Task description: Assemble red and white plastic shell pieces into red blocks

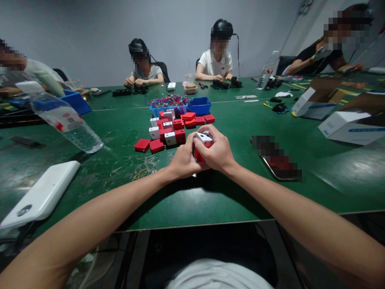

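Note:
Both my hands meet over the green table (210, 196), closed round one small red and white block (203, 140). My left hand (182, 160) grips its left side and my right hand (217, 150) wraps over its right side and top. Only the block's white top and a strip of its red side show between the fingers. Just beyond lies a pile of red and white blocks (171, 130), with loose red lids (142, 145) beside it.
Two blue bins (200, 105) with coloured wires stand behind the pile. A plastic water bottle (64, 118) lies at left, a white device (42, 194) near left, a phone (278, 162) at right, white boxes (350, 126) far right. Other people sit round the table.

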Demonstrator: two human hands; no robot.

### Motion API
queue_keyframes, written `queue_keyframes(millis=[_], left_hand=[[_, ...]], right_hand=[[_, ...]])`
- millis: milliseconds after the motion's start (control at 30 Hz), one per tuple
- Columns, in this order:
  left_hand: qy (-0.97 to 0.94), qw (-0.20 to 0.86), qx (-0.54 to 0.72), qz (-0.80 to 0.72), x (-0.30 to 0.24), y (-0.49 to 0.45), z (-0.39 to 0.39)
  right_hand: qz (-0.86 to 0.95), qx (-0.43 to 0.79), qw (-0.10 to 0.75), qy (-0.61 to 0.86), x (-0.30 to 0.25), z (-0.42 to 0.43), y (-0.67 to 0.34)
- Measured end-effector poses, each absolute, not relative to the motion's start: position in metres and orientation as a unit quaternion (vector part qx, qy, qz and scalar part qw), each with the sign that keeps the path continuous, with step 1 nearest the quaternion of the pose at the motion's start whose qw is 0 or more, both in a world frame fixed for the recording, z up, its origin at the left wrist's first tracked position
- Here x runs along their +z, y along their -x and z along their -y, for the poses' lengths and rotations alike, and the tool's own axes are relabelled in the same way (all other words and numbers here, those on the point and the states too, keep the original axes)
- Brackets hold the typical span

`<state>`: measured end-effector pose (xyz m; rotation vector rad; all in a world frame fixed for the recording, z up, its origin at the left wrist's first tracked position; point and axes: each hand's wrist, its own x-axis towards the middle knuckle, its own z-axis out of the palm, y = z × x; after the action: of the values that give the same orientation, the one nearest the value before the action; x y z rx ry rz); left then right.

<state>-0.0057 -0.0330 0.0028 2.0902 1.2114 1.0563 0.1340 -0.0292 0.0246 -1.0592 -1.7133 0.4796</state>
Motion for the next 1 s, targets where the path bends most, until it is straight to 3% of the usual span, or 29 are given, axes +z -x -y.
queue_keyframes(millis=[633,1000], left_hand=[[-0.755,0.299,0.391,-0.433,0.004,-0.002,0.035],[-0.772,0.286,0.375,-0.427,0.004,0.000,0.036]], right_hand=[[0.667,0.279,0.499,0.478,0.022,0.014,-0.138],[0.679,0.237,0.490,0.493,0.028,0.020,-0.138]])
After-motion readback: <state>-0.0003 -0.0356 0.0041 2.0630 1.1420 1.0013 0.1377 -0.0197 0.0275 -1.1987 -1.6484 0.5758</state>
